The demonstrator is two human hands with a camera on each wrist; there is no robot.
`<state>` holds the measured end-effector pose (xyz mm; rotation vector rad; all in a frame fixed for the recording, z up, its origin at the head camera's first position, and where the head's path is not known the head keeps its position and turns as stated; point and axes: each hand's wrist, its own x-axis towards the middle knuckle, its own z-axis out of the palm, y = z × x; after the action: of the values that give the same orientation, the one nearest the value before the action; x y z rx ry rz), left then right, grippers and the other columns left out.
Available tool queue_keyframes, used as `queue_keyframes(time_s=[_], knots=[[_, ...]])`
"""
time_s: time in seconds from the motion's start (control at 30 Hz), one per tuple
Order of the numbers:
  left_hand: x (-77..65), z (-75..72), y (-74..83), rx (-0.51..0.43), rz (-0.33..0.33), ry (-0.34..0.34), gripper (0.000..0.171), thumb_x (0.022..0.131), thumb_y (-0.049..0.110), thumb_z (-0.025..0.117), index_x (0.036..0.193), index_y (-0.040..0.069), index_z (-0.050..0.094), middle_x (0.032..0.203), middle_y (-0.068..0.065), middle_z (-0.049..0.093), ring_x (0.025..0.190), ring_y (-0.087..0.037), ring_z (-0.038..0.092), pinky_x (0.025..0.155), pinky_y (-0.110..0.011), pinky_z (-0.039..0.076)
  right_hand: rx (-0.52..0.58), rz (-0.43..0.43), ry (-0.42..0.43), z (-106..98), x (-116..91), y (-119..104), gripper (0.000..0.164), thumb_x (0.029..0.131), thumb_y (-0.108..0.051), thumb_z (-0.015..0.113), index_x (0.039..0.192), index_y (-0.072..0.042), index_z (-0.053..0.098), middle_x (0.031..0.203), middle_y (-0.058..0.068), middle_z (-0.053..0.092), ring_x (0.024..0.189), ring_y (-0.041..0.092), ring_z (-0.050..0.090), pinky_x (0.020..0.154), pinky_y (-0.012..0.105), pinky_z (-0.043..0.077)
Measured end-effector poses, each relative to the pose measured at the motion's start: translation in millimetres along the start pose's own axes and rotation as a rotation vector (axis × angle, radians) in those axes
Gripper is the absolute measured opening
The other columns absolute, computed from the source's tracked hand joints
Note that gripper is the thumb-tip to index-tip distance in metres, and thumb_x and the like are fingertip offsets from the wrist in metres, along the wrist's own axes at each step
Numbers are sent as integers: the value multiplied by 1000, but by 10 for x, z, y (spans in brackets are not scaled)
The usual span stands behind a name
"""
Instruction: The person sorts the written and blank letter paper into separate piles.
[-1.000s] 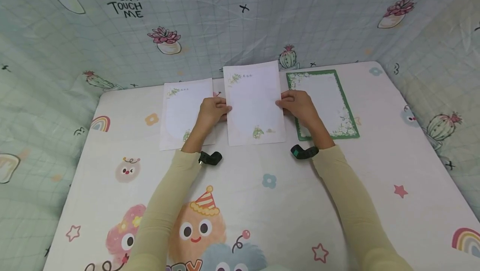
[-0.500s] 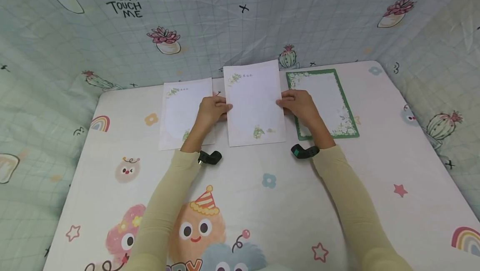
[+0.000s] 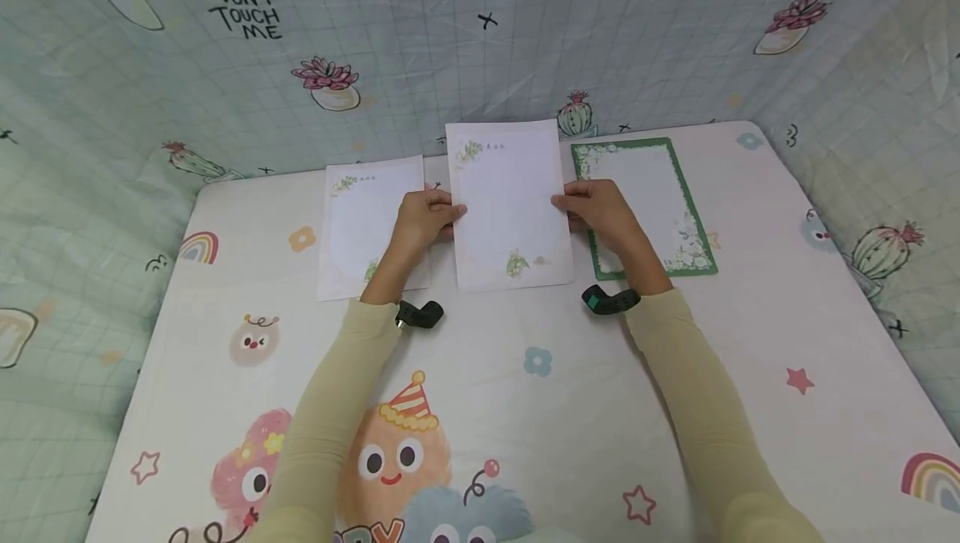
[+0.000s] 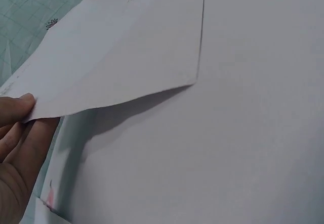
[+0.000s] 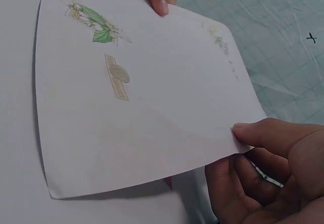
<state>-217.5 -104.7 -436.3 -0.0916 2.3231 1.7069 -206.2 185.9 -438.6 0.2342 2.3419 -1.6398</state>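
A white sheet of paper (image 3: pixel 510 209) with pale green plant prints is held up over the middle of the table's far side. My left hand (image 3: pixel 422 222) pinches its left edge, thumb in front and fingers behind. At the opposite edge my right hand (image 3: pixel 600 208) pinches the sheet the same way. Both wrist views show the paper bowed slightly, its near edge lifted off the cloth with a shadow beneath. A similar printed sheet (image 3: pixel 360 234) lies flat on the left, partly covered by my left hand. On the right lies a green-bordered sheet (image 3: pixel 637 193), partly behind my right hand.
The table is spread with a white cartoon-print cloth (image 3: pixel 585 443). A patterned fabric curtain (image 3: pixel 420 34) hangs right behind the far edge, and more fabric hangs at both sides. Each wrist carries a small black camera (image 3: pixel 420 314).
The held sheet has tilted slightly, its top left corner rising a little. Both hands keep their grip on its edges, and the two flat sheets stay in place.
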Motion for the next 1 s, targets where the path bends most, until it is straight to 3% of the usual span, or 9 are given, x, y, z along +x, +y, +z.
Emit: queue_keyframes(time_s=[0.3,0.6,1.0], knots=[[7,3,5,-50,-8,-9,20,95,8,73,109,-6,69,93,-12,73,71,-10,70,82,-41,62,27,-26,11,2,7,8,29,100,-20,67,117,3,68,111,10,64,89,16,64,78,25,57],[27,-23,10,-66,-28,-2,20,95,11,74,108,-4,71,88,-6,75,70,-9,70,73,-30,62,18,-20,33,-6,4,-11,34,99,-23,69,121,2,68,116,12,65,88,16,65,75,23,55],[7,-58,4,-64,-5,32,22,95,11,74,110,-5,70,93,-9,74,77,-8,67,65,-21,59,24,-35,-6,-2,-25,0,34,97,-18,72,124,1,67,122,15,67,93,13,67,85,26,55]])
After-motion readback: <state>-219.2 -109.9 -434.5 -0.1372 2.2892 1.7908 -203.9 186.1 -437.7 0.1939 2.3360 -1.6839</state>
